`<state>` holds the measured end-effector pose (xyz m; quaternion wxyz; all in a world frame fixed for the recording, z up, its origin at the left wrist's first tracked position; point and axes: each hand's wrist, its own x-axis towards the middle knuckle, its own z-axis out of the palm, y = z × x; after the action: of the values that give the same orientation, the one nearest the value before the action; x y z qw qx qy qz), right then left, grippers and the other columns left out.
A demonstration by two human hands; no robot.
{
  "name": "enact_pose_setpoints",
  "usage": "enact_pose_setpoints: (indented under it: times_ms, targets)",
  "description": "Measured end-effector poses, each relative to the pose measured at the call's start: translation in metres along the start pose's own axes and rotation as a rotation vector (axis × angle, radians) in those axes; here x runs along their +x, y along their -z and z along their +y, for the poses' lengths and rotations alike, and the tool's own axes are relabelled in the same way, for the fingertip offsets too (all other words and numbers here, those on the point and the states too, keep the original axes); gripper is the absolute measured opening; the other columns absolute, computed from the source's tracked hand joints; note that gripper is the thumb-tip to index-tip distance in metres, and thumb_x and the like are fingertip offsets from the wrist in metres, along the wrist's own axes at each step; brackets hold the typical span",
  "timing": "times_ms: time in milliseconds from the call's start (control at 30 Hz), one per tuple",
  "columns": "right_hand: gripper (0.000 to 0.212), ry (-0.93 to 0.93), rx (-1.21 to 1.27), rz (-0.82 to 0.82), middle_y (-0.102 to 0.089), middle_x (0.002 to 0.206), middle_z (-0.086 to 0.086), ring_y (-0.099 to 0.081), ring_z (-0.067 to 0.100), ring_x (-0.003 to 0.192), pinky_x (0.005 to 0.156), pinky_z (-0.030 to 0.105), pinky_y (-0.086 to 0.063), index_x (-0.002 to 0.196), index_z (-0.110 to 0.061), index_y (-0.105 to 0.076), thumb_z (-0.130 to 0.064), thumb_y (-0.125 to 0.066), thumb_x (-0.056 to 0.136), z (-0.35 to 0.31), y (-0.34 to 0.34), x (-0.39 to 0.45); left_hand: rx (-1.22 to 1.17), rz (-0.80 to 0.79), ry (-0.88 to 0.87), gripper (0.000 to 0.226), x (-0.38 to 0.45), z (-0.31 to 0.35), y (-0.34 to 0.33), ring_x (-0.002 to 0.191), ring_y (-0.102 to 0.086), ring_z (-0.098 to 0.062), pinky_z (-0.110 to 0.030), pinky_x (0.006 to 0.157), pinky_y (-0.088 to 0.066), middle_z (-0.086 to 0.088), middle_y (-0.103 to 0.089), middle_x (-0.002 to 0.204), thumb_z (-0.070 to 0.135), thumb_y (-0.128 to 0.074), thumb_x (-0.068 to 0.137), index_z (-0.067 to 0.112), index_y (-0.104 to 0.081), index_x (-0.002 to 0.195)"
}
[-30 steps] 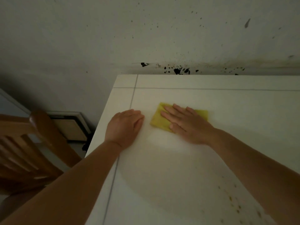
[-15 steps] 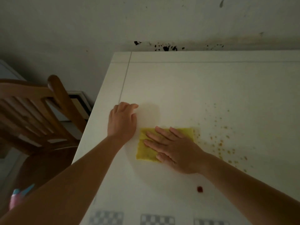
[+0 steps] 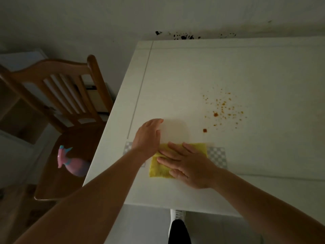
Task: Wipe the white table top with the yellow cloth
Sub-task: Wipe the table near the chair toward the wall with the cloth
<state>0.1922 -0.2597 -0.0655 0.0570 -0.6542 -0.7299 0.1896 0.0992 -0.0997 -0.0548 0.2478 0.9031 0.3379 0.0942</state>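
While the right hand (image 3: 189,166) presses flat, fingers spread, hiding much of the cloth (image 3: 159,169), the left hand (image 3: 148,136) lies open on the table (image 3: 193,81); orange specks (image 3: 223,108) blur.

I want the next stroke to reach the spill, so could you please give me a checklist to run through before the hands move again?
1. Right hand flat on the folded yellow cloth: ok.
2. Left hand resting on the white table top, beside the cloth and not on it: ok.
3. Scatter of orange-brown specks wiped away: not ok; it lies beyond the cloth, to the right.
4. Single dark red spot wiped away: not ok.
5. Path from cloth to specks free of objects: ok.
6. Pink spray bottle off the table, lying on the wooden chair seat: ok.
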Motion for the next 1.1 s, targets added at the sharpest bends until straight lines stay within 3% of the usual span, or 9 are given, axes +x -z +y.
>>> enact_pose_setpoints:
  times_ms: [267, 567, 800, 1100]
  targets:
    - [0.051, 0.003, 0.023, 0.010, 0.001, 0.156, -0.019, 0.010, 0.008, 0.142, 0.110, 0.034, 0.010, 0.146, -0.039, -0.012, -0.046, -0.021, 0.096, -0.022, -0.018, -0.051, 0.035, -0.073, 0.022, 0.044, -0.033, 0.024, -0.014, 0.130, -0.041, -0.025, -0.041, 0.109, -0.034, -0.005, -0.045, 0.143, 0.017, -0.036, 0.092, 0.019, -0.037, 0.136]
    - [0.054, -0.127, 0.019, 0.044, -0.003, 0.153, -0.023, 0.009, 0.002, 0.140, 0.109, 0.031, 0.005, 0.144, -0.043, -0.013, -0.054, -0.004, 0.092, 0.013, -0.014, -0.091, 0.214, -0.054, 0.008, 0.034, -0.025, 0.030, -0.008, 0.111, -0.052, -0.032, -0.039, 0.098, -0.035, -0.008, -0.060, 0.125, 0.023, -0.032, 0.093, 0.018, -0.050, 0.122]
    - [0.055, -0.203, 0.027, 0.110, -0.001, 0.152, -0.023, 0.006, 0.006, 0.141, 0.111, 0.035, 0.002, 0.144, -0.042, -0.012, -0.053, -0.002, 0.091, 0.051, 0.005, -0.058, 0.292, 0.042, 0.001, 0.028, 0.009, 0.039, -0.018, 0.093, -0.050, -0.025, -0.035, 0.088, -0.036, -0.006, -0.059, 0.101, 0.024, -0.032, 0.093, 0.017, -0.059, 0.095]
    - [0.056, -0.256, -0.006, 0.159, 0.005, 0.151, -0.024, 0.008, 0.003, 0.140, 0.110, 0.031, 0.003, 0.144, -0.044, -0.007, -0.056, -0.004, 0.090, 0.144, 0.050, 0.011, 0.062, 0.143, -0.037, 0.022, 0.089, 0.059, -0.041, 0.107, -0.045, -0.028, -0.038, 0.093, -0.036, -0.006, -0.057, 0.110, 0.021, -0.043, 0.090, 0.018, -0.058, 0.105]
